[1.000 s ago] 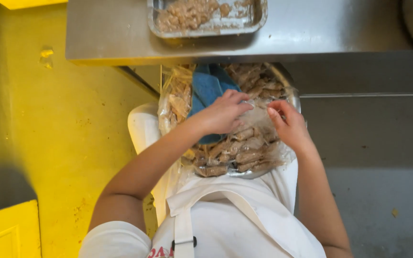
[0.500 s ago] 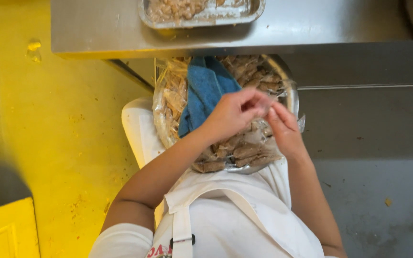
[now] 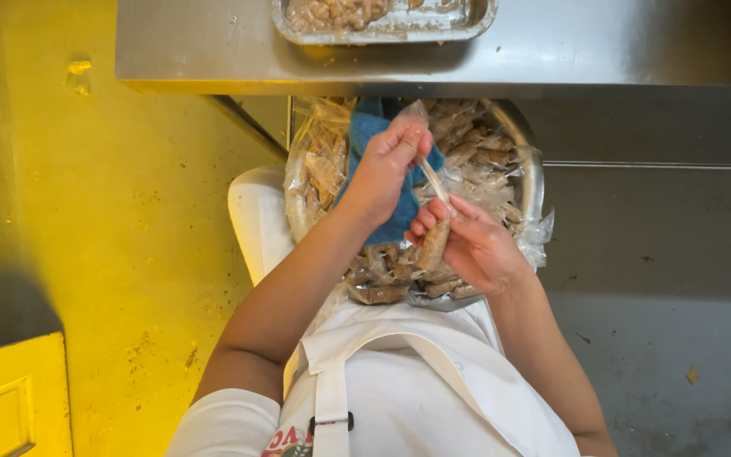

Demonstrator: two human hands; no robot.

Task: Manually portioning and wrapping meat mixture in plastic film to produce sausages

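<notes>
just one view here, a head cam looking pretty much straight down the person's front. the white apron fills the bottom edge, both forearms run up into the middle, and the hands sit close below the lens. the steel table edge runs along the top, floor down both sides. no second view to overlap with.

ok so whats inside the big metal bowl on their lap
The metal bowl holds a clear plastic liner, many brown wrapped pieces and a blue cloth. The hands cover its middle; its bottom is hidden.
</notes>
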